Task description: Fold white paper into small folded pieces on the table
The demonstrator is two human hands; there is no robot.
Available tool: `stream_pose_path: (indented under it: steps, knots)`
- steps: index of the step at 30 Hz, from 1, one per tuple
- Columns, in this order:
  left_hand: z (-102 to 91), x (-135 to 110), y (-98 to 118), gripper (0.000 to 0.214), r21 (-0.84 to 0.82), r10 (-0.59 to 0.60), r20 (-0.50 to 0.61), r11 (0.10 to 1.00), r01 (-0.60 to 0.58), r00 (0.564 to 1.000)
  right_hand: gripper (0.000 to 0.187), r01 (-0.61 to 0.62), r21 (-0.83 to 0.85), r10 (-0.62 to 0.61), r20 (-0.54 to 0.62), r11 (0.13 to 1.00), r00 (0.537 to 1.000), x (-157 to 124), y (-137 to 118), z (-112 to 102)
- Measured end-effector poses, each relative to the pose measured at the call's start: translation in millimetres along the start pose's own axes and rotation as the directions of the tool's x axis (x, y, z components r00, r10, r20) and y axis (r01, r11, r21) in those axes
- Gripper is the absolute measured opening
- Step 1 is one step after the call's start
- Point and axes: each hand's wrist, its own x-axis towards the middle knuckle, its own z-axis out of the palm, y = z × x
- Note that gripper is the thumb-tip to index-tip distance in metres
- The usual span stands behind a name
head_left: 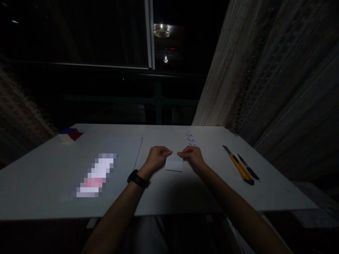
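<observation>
Just above the table, a small white piece of paper [174, 163] is pinched at its top corners between my two hands. My left hand [158, 156] grips the left corner with thumb and fingers; a black watch [137, 179] sits on that wrist. On the opposite corner, my right hand [192, 156] closes its thumb and fingertips. The paper's lower edge faces me and hangs free of both hands. Behind my right hand, several small dark-marked slips [190, 138] lie in a row on the table.
The white table [159, 132] stands before a dark window. A yellow utility knife [239, 167] and a dark pen [248, 167] lie at right. Paper sheets [127, 151] and a blurred-out bright item [97, 176] lie at left. A cube puzzle [69, 134] sits far left; a curtain [219, 81] hangs right.
</observation>
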Motion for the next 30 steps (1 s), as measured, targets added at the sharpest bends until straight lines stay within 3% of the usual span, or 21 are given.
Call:
stream_pose_path:
  steps: [6, 9, 13, 19, 22, 25, 30]
  knots:
    - [-8.5, 4, -6, 0.030, -0.195, -0.149, -0.115, 0.973, 0.124, 0.982, 0.028, 0.009, 0.112, -0.001, -0.073, 0.994, 0.997, 7, -3, -16]
    - [-7.6, 3, -2, 0.029, -0.342, -0.217, -0.099, 0.924, 0.172, 0.971, 0.033, -0.059, 0.158, 0.051, 0.057, 0.986, 0.997, 4, -4, -12]
    - [-3.3, 1, 8, 0.026, -0.390, -0.194, -0.065, 0.908, 0.154, 0.979, 0.042, -0.119, 0.130, 0.088, 0.223, 0.984, 0.971, -2, 2, 0]
    - [-2.5, -4, 14, 0.040, -0.561, -0.249, 0.102, 0.785, 0.262, 0.963, 0.030, -0.166, 0.184, 0.133, 0.183, 0.969, 0.974, -3, 2, 1]
    - [-4.9, -7, 14, 0.029, -0.651, -0.283, 0.183, 0.683, 0.332, 0.941, 0.026, -0.189, 0.210, 0.145, 0.208, 0.959, 0.967, -3, -1, -2]
    - [-7.9, -7, 15, 0.019, -0.666, -0.305, 0.213, 0.650, 0.366, 0.928, 0.022, -0.190, 0.210, 0.141, 0.227, 0.959, 0.963, -2, -1, -3]
    - [-10.6, -7, 20, 0.019, -0.751, -0.277, 0.340, 0.495, 0.437, 0.899, 0.017, -0.124, 0.202, 0.088, 0.181, 0.971, 0.980, 0, 4, -1]
